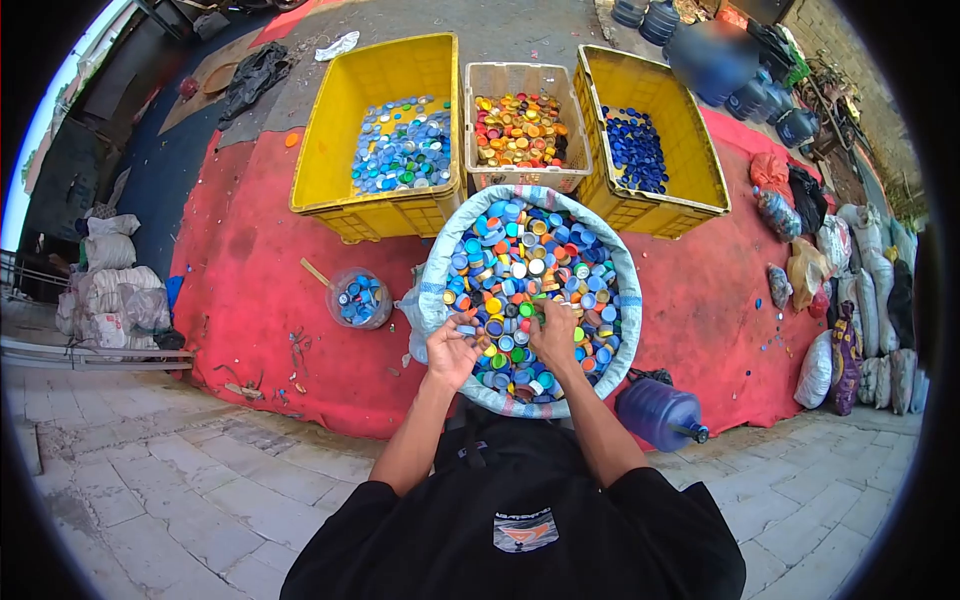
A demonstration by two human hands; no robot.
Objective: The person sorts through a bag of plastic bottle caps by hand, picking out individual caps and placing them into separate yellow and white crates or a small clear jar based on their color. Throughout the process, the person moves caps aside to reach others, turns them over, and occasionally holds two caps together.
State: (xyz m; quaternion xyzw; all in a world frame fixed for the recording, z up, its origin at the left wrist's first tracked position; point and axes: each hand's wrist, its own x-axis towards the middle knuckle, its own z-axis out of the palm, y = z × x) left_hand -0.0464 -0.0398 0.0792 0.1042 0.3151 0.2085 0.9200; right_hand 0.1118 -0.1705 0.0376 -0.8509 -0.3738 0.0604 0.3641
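A round sack with a rolled pale-blue rim [630,300] stands right in front of me, full of mixed plastic bottle caps [537,267]. Over its left side, my left hand [452,354] is closed with the palm turned up, and a light-blue bottle cap [466,330] shows at its fingers. My right hand [555,336] reaches down into the heap near the middle, knuckles up. Its fingers are pinched together at a green bottle cap [538,304]; the fingertips are partly hidden.
Beyond the sack stand a yellow crate [380,208] of light-blue and green caps, a pale crate [525,178] of orange and yellow caps, and another yellow crate [660,199] of dark-blue caps. A clear tub [360,298] sits left, a water jug [660,414] right, on red matting [260,280].
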